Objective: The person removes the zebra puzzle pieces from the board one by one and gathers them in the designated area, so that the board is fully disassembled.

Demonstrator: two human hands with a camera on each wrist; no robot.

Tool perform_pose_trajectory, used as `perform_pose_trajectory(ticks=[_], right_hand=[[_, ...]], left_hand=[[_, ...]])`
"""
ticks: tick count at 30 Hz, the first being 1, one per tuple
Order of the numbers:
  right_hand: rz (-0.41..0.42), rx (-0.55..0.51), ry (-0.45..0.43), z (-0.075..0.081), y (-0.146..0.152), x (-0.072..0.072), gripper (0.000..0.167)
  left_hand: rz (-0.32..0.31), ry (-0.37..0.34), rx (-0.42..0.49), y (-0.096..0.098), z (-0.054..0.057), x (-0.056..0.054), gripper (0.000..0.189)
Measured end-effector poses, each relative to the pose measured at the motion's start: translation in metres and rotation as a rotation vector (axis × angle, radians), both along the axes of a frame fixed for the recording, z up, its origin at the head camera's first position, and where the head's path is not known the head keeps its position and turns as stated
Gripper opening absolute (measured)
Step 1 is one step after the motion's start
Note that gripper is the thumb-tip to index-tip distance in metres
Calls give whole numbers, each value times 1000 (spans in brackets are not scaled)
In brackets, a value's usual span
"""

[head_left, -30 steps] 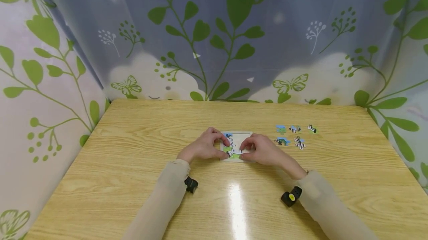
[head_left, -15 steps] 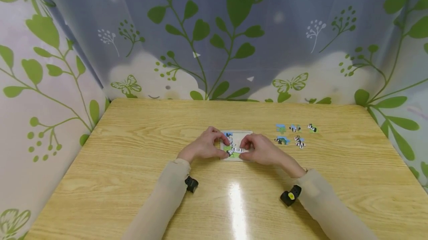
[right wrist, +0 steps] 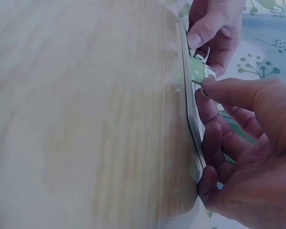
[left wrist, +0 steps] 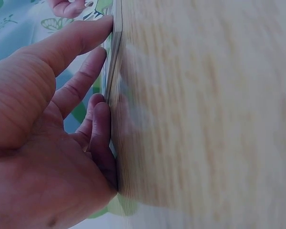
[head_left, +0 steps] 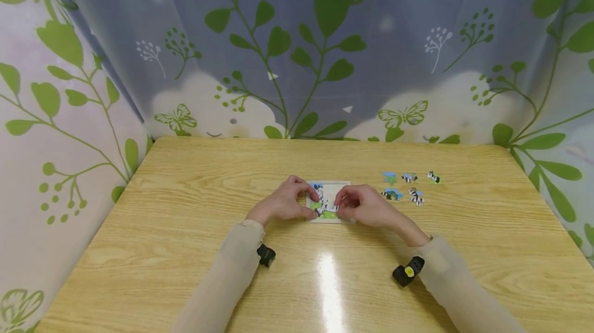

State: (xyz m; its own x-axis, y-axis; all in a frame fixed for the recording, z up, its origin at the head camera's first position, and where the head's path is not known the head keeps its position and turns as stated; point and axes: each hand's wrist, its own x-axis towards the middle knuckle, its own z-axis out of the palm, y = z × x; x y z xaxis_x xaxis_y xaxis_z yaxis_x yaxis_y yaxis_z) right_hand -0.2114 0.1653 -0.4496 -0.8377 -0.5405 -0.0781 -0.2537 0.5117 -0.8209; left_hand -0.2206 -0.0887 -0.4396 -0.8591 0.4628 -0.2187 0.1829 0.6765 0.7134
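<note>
A small flat puzzle board (head_left: pixel 330 188) with a pale bare upper right lies mid-table between my hands. Pieces with black-and-white animal patterns, blue and green (head_left: pixel 318 188) fill its left side. My left hand (head_left: pixel 284 202) rests at the board's left, its thumb and forefinger pressing on the pieces there. From the right, my right hand (head_left: pixel 364 206) pinches a green-and-white puzzle piece (right wrist: pixel 197 70) by its right end, between thumb and fingertips. In the right wrist view that piece tilts up a little from the board, near the left thumb.
Several loose puzzle pieces (head_left: pixel 392 195) lie in two rows to the right of the board. Black wrist cameras sit on the left cuff (head_left: pixel 266 255) and the right cuff (head_left: pixel 408 272). A leaf-patterned curtain (head_left: pixel 297 65) stands behind the wooden table (head_left: pixel 209 168).
My right hand has shifted slightly right, showing more of the green-and-white piece's lower edge. The left hand stays in place, and the loose pieces have not moved.
</note>
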Motion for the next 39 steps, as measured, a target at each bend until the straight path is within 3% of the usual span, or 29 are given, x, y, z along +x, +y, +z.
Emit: perform_pose_trajectory(ticks=[6, 15, 29, 39], right_hand=[[-11, -50, -38, 1, 5, 0, 12], [-37, -47, -14, 8, 25, 2, 12], [-138, -42, 22, 18, 68, 12, 14], [-221, -19, 44, 16, 99, 18, 17]], left_hand=[[-5, 3, -4, 0, 0, 0, 25], [-24, 2, 5, -1, -1, -1, 24], [-29, -15, 14, -2, -1, -1, 22], [-29, -8, 17, -2, -1, 0, 22]])
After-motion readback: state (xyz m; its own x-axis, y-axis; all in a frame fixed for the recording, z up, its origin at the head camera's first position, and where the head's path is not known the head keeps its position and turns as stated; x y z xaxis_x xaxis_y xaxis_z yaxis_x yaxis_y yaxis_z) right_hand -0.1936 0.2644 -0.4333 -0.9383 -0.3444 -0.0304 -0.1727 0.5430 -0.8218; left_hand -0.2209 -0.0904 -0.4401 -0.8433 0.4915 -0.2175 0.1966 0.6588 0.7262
